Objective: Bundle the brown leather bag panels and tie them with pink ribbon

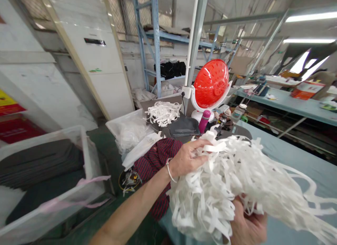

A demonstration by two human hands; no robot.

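Note:
A big tangled bundle of white fabric strips [207, 199] fills the lower right of the head view, its loose ends trailing off to the right. My left hand [188, 159], with a pale bracelet at the wrist, is closed on strips at the bundle's upper left side. From below, my right hand [249, 222] grips the bundle; its fingertips are partly buried among the strips. Beneath the bundle lies a light blue table [273, 150]. Dark red striped cloth [158, 157] sits just beyond my left forearm.
A smaller pile of white strips [163, 113] lies ahead. Near it stand a red round heater [212, 84], a pink bottle [204, 122] and a clear jar [239, 113]. On the left are a white bin [86, 150] of dark sheets and a plastic-filled tub [112, 127].

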